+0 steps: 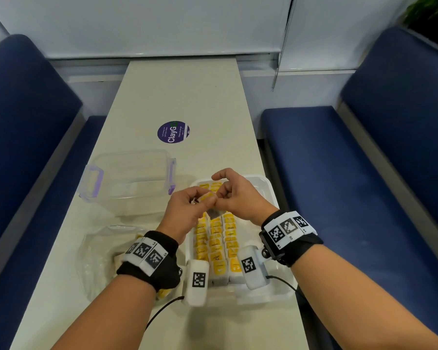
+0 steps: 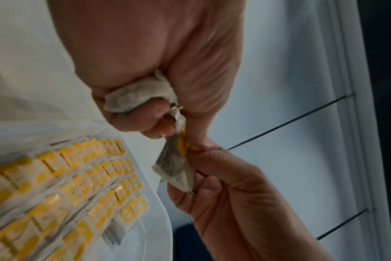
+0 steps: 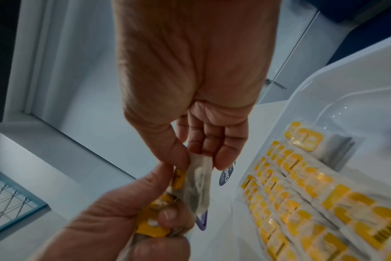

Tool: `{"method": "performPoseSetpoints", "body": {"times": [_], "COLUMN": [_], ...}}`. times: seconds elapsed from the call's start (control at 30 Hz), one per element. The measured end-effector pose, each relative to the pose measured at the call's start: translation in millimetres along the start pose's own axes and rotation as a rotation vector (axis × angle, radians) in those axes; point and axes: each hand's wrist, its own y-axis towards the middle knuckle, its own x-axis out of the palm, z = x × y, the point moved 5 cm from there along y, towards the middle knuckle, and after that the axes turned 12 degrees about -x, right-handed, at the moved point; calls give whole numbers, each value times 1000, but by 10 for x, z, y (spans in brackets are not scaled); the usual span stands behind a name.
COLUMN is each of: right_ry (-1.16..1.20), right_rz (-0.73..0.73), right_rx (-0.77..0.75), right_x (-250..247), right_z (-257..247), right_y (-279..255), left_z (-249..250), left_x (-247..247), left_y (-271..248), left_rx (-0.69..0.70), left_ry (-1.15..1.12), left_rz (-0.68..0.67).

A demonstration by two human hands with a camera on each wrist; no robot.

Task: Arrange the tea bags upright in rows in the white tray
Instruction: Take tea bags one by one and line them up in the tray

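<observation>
I see my left hand clutching tea bags, my right hand pinching one tea bag above the white tray.

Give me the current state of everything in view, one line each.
Left hand: holds a small bunch of tea bags.
Right hand: pinches one tea bag from that bunch.
White tray: three rows of upright tea bags, far end partly unfilled.
Clear container: lid off, looks empty.
</observation>
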Motion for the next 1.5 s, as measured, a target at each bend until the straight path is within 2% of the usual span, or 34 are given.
{"method": "performPoseSetpoints", "body": {"times": [0.27, 0.5, 0.57, 0.7, 0.83, 0.97, 1.1, 1.33, 1.43, 1.5], "right_ry": [35, 48, 89, 223, 364, 435, 480, 526, 526, 518], "right_rz": [-173, -298, -257, -57, 6, 105, 243, 211, 235, 247], "right_rx": [116, 111, 79, -21, -88, -54, -10, 4, -13, -20], "right_x": [-48, -62, -53, -17, 39, 54, 17, 55, 31, 12], "right_z": [93, 126, 108, 62, 11, 48, 140, 195, 192, 185], "right_y": [-54, -89, -84, -53, -69, -65, -55, -90, -75, -64], "left_z": [-17, 6, 5, -37, -119, -128, -43, 123, 95, 69], "left_x": [-97, -126, -103, -23, -12, 4, -20, -44, -68, -50], "left_y": [28, 40, 35, 12, 19, 5, -28, -26, -19, -29], "left_rx": [-28, -11, -14, -42, -123, -160, -78, 83, 92, 65], "left_ry": [77, 24, -10, -97, -173, -124, -116, -96, -67, -37], "left_rz": [0, -14, -24, -63, -82, -94, -45, 93, 127, 99]}}
